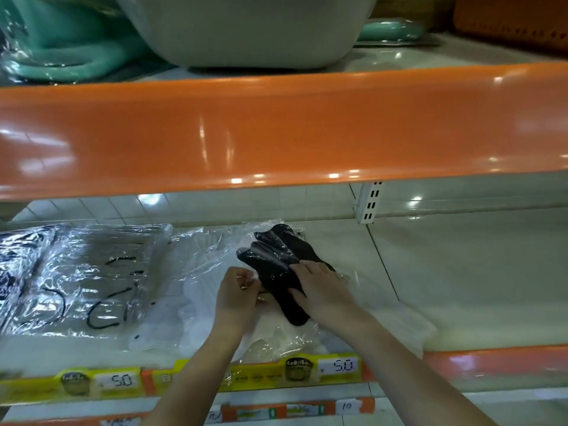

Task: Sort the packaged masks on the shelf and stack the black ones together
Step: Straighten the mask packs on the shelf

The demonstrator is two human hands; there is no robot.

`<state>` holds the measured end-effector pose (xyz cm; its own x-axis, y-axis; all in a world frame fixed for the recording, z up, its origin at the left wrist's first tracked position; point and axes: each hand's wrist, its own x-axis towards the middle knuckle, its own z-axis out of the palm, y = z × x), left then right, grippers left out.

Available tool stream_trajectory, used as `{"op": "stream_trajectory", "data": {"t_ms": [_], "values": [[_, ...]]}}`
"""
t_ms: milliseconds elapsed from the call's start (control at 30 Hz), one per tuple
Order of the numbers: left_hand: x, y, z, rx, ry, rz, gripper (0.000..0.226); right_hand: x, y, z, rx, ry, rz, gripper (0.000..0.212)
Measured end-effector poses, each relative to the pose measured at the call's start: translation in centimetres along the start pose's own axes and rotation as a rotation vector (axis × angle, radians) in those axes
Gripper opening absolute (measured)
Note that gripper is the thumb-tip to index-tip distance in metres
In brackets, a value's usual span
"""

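Black masks (276,256), sealed in clear film, lie fanned at the middle of a pale shop shelf (461,287), resting on a heap of white masks in clear wrappers (199,287). The right hand (319,287) lies flat on the near end of the black bundle, fingers straight and pressing down on it, the dark packs running out from under the fingertips toward 11 o'clock. The left hand (238,292) sits just beside it at 9 o'clock, fingers curled and pinching the clear wrapper at the black bundle's left edge; what lies inside that pinch is too blurred to tell.

At 9 o'clock from the hands, a flat stack of clear-wrapped packs (92,278) shows thin black ear loops through the film, and a patterned pack (18,265) lies at the frame's far left. The clear wrappers of the white heap spill toward 6 o'clock, over the shelf's front lip, where yellow price tags (336,365) read 5.0.

Above, at 12 o'clock, a broad orange shelf edge (276,124) crosses the frame. On that upper shelf stands a pale plastic basin (246,29), its inside hidden from this angle, with green plastic goods in film (61,50) at 10 o'clock and an orange basket (513,20) at 2 o'clock.
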<state>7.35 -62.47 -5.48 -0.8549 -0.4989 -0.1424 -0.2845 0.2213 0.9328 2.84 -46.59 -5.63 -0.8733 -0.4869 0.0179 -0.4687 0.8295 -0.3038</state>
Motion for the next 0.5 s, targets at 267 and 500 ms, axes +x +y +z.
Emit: {"op": "stream_trajectory", "data": {"t_ms": [267, 500], "values": [[-0.7, -0.2, -1.6, 0.174, 0.172, 0.244, 0.027, -0.4, -0.9, 0.2, -0.016, 0.460, -0.091, 0.029], [-0.9, 2.6, -4.0, -0.657, -0.046, -0.012, 0.011, -0.7, -4.1, 0.9, 0.127, 0.536, -0.289, 0.028]]}}
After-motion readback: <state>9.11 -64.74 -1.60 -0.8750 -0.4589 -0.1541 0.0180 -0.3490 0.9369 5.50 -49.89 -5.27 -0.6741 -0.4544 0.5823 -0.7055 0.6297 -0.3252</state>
